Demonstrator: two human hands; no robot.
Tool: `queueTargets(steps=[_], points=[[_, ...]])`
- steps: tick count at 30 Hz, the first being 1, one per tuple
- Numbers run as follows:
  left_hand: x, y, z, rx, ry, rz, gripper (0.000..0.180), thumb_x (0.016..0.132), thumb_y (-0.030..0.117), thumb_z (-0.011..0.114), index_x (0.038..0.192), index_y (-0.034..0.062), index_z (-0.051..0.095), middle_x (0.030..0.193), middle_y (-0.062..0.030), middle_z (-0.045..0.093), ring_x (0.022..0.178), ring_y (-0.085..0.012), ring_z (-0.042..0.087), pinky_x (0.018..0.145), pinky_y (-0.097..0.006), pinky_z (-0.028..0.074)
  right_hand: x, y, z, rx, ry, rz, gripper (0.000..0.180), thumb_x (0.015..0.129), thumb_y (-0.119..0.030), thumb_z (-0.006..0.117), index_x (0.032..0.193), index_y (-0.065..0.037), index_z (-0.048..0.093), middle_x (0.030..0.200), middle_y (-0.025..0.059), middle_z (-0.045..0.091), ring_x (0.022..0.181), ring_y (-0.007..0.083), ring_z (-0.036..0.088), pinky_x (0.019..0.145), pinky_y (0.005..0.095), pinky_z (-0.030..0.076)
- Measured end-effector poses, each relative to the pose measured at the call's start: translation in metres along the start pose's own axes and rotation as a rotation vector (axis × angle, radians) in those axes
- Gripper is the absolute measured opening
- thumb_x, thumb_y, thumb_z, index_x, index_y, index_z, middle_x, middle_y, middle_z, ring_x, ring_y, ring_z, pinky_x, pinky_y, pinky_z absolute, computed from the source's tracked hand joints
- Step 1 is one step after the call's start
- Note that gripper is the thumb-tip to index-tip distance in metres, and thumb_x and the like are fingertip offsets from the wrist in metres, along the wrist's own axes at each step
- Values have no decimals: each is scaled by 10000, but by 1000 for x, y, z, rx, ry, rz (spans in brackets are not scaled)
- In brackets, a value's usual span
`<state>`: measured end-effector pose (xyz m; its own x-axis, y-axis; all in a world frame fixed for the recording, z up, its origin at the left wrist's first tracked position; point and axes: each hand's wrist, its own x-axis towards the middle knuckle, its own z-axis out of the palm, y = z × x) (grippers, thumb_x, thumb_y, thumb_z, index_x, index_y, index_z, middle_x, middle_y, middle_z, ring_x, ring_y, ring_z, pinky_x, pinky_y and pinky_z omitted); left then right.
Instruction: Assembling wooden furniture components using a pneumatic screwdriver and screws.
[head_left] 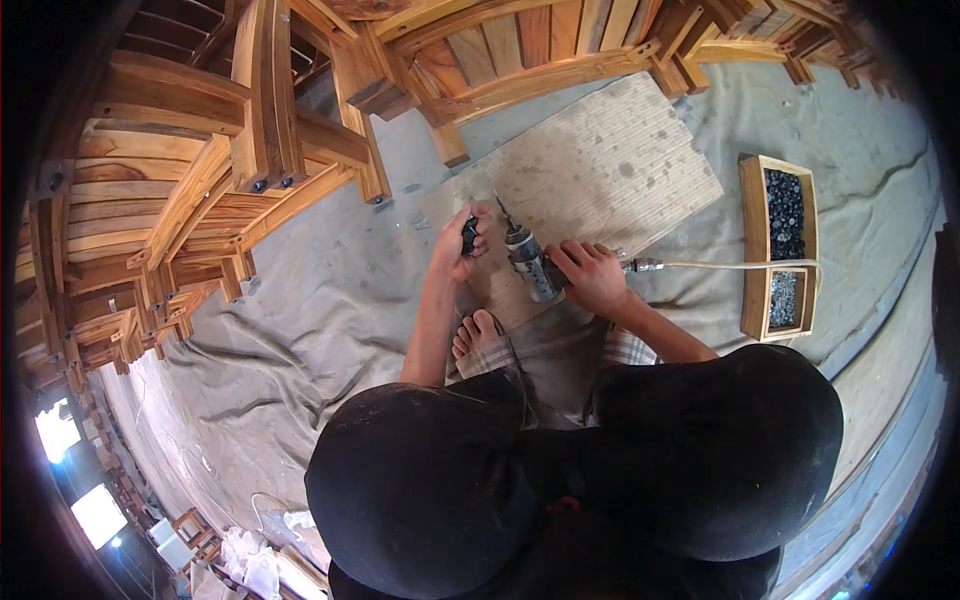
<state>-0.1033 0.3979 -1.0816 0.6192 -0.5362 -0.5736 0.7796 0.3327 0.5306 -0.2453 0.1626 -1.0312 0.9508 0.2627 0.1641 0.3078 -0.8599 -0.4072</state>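
Note:
My right hand [592, 277] is wrapped round the grip of an air drill [534, 262] with a grey metal body. Its long thin bit slants up and to the left, and a pale hose [720, 265] runs off from its grip to the right. Just left of the bit, my left hand [461, 243] has its fingers curled round small black pieces [469, 234], which look like the black caps in the wooden box [751, 250] on my right. The bit is apart from the left hand. That box also holds small silver screws [783, 300] in its nearer compartment.
Wooden slatted furniture [160, 180] stands along the left and far sides, with legs [370, 170] jutting toward me. A stained cardboard sheet [600, 165] lies over the wrinkled grey floor cloth [300, 300]. My bare foot [474, 333] is near the sheet's edge. The hose crosses the box.

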Motion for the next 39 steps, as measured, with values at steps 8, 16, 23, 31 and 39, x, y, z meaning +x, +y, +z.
queueTargets(steps=[8, 16, 23, 31, 39], points=[[6, -4, -14, -197, 113, -2, 303, 938, 311, 482, 1003, 26, 565, 708, -33, 498, 550, -139, 445, 436, -266, 346, -5, 0, 3, 41, -69, 37, 715, 537, -80, 741, 1209, -135, 503, 1061, 64, 561, 892, 267, 637, 763, 377, 492], [9, -2, -19, -374, -96, 55, 290, 875, 200, 490, 1067, -7, 559, 793, -50, 500, 627, -158, 468, 486, -256, 378, -2, 1, 2, 27, -23, -34, 657, 583, -100, 711, 1210, -115, 515, 994, 60, 547, 824, 253, 624, 724, 367, 499], [5, 0, -14, -275, -65, 38, 344, 961, 197, 487, 1233, -13, 491, 829, -27, 494, 639, -112, 458, 493, -215, 369, -8, 0, 6, 28, -50, -19, 658, 580, -97, 714, 1207, -112, 517, 995, 59, 545, 838, 249, 628, 728, 368, 499], [2, 5, 2, -103, -71, 87, 422, 1006, 326, 471, 1270, -3, 487, 770, 3, 468, 627, -92, 450, 472, -222, 345, -5, 3, 5, 39, -83, -2, 691, 552, -89, 723, 1212, -114, 521, 1050, 61, 560, 894, 259, 634, 764, 375, 509], [5, 4, 1, 7, 63, 49, 401, 992, 367, 502, 1239, 51, 521, 698, 35, 457, 571, -83, 427, 468, -216, 303, -6, 1, 7, 60, -102, 13, 704, 539, -80, 719, 1214, -117, 524, 1060, 59, 571, 926, 253, 634, 770, 374, 508]])
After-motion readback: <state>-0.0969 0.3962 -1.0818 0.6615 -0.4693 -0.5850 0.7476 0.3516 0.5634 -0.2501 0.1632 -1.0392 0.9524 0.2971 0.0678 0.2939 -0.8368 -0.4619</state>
